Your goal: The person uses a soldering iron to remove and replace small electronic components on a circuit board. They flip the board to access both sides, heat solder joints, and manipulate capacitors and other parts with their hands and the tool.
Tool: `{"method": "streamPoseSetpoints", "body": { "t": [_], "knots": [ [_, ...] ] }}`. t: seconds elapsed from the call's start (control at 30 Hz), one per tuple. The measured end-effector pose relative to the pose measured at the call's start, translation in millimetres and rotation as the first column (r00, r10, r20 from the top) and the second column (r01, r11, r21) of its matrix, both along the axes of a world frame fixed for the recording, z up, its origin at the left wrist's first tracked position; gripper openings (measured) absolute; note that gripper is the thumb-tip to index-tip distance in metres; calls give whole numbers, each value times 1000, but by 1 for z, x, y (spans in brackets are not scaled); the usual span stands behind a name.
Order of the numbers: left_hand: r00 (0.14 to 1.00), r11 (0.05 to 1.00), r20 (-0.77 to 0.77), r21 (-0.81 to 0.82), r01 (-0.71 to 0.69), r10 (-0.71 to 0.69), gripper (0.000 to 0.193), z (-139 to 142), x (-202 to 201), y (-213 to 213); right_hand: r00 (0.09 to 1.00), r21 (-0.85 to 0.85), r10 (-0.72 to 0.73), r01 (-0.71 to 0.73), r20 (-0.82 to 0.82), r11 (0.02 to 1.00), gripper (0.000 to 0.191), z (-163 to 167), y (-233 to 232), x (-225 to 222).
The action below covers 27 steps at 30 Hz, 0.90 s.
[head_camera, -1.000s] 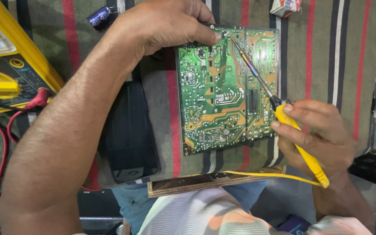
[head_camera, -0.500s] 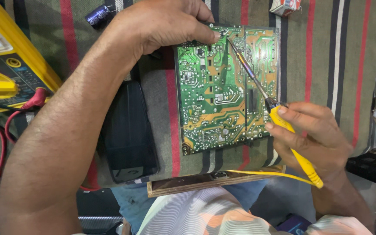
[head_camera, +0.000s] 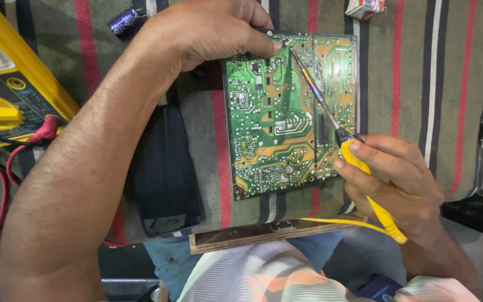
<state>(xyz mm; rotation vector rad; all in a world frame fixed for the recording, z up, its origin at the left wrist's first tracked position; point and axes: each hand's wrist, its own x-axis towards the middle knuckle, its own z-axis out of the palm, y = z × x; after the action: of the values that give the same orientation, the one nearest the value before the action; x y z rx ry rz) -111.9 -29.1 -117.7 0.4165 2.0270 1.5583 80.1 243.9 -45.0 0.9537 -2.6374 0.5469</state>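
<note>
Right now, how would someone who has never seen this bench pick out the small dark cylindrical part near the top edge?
Start at the green circuit board lying on the striped cloth. Follow the left hand that presses on its top edge back toward the wrist. Just past it lies a small capacitor: a dark blue-purple cylinder, the only loose round part on the cloth.

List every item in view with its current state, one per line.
Green circuit board: solder side up, lying on striped cloth.
Yellow-handled soldering iron: tip at the board's top edge.
Left hand: pressing the board's top.
Right hand: gripping the iron.
Yellow multimeter: red lead plugged in.
</note>
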Motion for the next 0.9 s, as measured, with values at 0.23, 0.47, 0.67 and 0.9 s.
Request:
{"method": "streamPoseSetpoints", "body": {
  "t": [0.23,0.47,0.67,0.9],
  "knots": [
    [1000,1000,-6,-3,-15,15,34,1,1,1,997,-240,-58,66,40,968,33,-16,10,-6],
    [1000,1000,0,4,-23,23,35,2,1,0,998,-187,-59,62,20,980,31,-25,16,2],
    [1000,1000,18,-11,3,-2,34,4,1,0,999,-193,-36,34,-9,981,33,-39,19,6],
    [1000,1000,11,-18,-13,14,36,3,2,-1,990,-375,-120,139,74,916,20,-48,31,-2]
  ]
}}
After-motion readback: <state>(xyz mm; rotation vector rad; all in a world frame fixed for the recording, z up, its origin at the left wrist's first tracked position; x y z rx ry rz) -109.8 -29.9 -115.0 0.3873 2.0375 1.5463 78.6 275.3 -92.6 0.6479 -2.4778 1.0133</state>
